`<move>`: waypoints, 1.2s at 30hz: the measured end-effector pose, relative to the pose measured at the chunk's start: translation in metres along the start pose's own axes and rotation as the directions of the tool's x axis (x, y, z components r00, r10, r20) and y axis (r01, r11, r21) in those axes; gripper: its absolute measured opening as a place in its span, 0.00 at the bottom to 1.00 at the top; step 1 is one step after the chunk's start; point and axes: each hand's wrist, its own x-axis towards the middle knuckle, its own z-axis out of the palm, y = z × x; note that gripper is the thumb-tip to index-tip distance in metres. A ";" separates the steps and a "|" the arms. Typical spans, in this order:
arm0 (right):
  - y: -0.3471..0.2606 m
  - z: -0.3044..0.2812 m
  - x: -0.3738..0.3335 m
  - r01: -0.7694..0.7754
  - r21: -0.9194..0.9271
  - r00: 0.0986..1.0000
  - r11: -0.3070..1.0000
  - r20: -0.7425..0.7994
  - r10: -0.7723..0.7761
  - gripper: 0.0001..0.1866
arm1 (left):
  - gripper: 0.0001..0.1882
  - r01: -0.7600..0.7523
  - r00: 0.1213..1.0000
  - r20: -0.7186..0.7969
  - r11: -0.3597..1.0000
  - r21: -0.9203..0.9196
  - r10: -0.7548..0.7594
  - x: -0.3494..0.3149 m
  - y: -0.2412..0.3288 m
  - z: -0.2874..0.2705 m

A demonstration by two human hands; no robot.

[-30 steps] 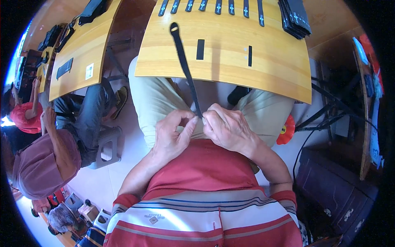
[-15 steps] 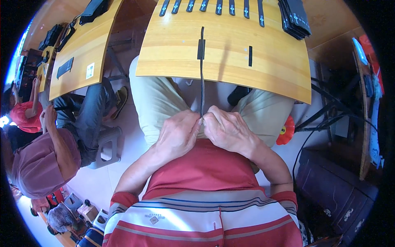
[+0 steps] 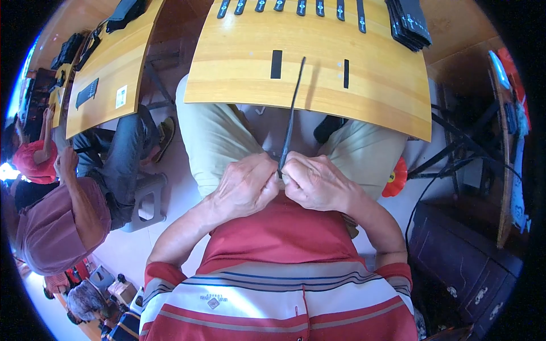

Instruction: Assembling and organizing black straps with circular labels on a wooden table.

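A long, narrow black strap [image 3: 293, 113] is pinched at its near end between my two hands, just above my lap. Its free end points away from me, over the near edge of the wooden table [image 3: 227, 74]. My left hand [image 3: 245, 184] is closed, with its fingertips at the strap's end. Right beside it, my right hand [image 3: 314, 181] is closed on the same end, knuckles up. The fingers cover the gripped part. On the table lie two short black strips, a left strip [image 3: 276, 64] and a right strip [image 3: 346, 74].
Along the table's far edge lies a row of several black straps [image 3: 301, 7]. A stack of black fabric pieces [image 3: 408, 25] sits at the far right corner. Another table [image 3: 114, 68] stands to the left, with a seated person [image 3: 62, 221] near it. A dark cabinet [image 3: 455, 261] is at right.
The strap's free end has swung right and come nearer, uncovering the left strip on the table. Both hands have shifted slightly toward my body, still pinching the strap.
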 end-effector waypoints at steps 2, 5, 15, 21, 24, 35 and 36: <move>0.000 -0.006 0.002 0.034 0.120 0.999 0.992 0.010 -0.035 0.11 | 0.05 -0.023 1.000 -0.003 0.999 -0.025 0.023 0.000 0.001 -0.003; -0.001 -0.016 0.004 0.048 0.251 0.993 0.967 0.095 -0.074 0.11 | 0.05 -0.058 0.998 0.010 0.996 -0.071 0.059 -0.001 0.003 -0.008; -0.012 -0.024 0.018 0.186 0.114 0.979 0.976 -0.102 -0.175 0.08 | 0.06 -0.135 0.988 -0.096 0.983 -0.121 0.124 0.011 0.010 -0.020; -0.021 0.007 0.012 0.091 0.201 0.903 0.975 -0.429 0.004 0.09 | 0.06 -0.083 0.982 -0.178 0.987 -0.134 0.059 0.009 0.013 -0.012; -0.020 0.013 0.013 0.099 0.064 0.883 0.993 -0.465 -0.058 0.07 | 0.05 -0.081 0.983 -0.176 0.988 -0.132 0.057 0.007 0.014 -0.011; -0.022 -0.004 0.017 0.115 0.194 0.930 0.974 -0.367 -0.037 0.03 | 0.03 -0.139 0.983 -0.144 0.979 -0.148 0.118 0.002 0.022 -0.026; -0.024 -0.003 0.019 0.122 0.167 0.928 0.978 -0.370 -0.053 0.04 | 0.03 -0.109 0.986 -0.145 0.981 -0.160 0.086 -0.001 0.020 -0.027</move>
